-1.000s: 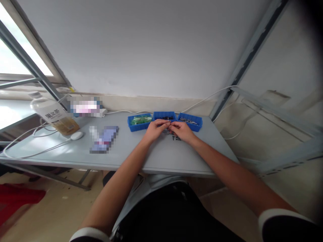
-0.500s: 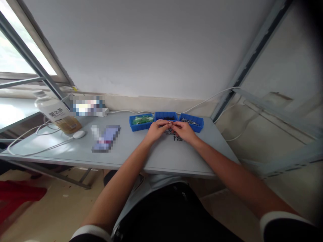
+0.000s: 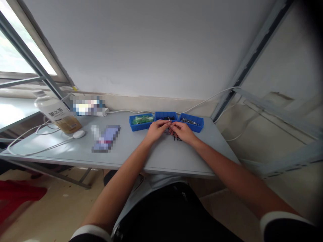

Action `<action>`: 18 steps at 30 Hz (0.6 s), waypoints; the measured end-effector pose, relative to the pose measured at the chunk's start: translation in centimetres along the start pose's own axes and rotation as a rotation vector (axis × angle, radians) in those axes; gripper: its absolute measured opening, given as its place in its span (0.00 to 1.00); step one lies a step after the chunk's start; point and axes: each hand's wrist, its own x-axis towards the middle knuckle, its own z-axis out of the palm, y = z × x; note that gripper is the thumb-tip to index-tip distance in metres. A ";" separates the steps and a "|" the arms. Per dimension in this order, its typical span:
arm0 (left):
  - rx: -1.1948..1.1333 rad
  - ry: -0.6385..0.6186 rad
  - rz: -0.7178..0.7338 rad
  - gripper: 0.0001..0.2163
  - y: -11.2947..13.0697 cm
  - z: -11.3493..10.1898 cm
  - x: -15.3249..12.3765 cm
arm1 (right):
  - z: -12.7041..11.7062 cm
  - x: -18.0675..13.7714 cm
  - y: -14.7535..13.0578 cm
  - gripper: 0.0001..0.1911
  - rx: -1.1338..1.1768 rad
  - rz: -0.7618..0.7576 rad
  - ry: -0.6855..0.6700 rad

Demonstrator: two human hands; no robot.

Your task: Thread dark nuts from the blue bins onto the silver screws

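My left hand [image 3: 155,130] and my right hand [image 3: 182,131] meet fingertip to fingertip over the grey table [image 3: 131,151], just in front of three blue bins. Both hands pinch a small metal part [image 3: 169,126] between them; it is too small to name. The left bin [image 3: 140,121] holds green pieces, the middle bin [image 3: 165,116] dark pieces, the right bin [image 3: 191,122] silvery metal pieces.
A drink bottle [image 3: 57,114] lies at the table's far left beside a white mouse [image 3: 78,134] and white cables [image 3: 30,141]. A blurred box [image 3: 87,106] and a blurred flat item [image 3: 105,138] lie left of the bins. Metal shelf posts [image 3: 248,57] rise at right.
The hands stay together at the same spot, with only slight finger movement. The view shifted a little to the left between the earliest frame and now.
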 end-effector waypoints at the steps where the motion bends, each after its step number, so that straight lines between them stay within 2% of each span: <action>1: 0.001 0.012 -0.016 0.17 0.0 0.0 0.0 | 0.1 0.0 0.0 0.22 0.009 0.006 0.008; 7: -0.021 0.092 -0.140 0.16 0.3 -0.1 0.0 | 0.1 0.6 0.4 0.23 0.115 0.035 0.115; 15: -0.040 0.107 -0.188 0.15 1.1 0.2 -0.1 | -2.9 1.1 0.5 0.20 0.408 0.052 0.465; 17: -0.038 0.100 -0.180 0.15 1.1 0.2 -0.2 | -3.3 1.0 0.5 0.21 0.435 0.106 0.458; 18: -0.033 0.098 -0.173 0.15 1.1 0.2 -0.2 | -3.3 0.9 0.5 0.22 0.424 0.142 0.411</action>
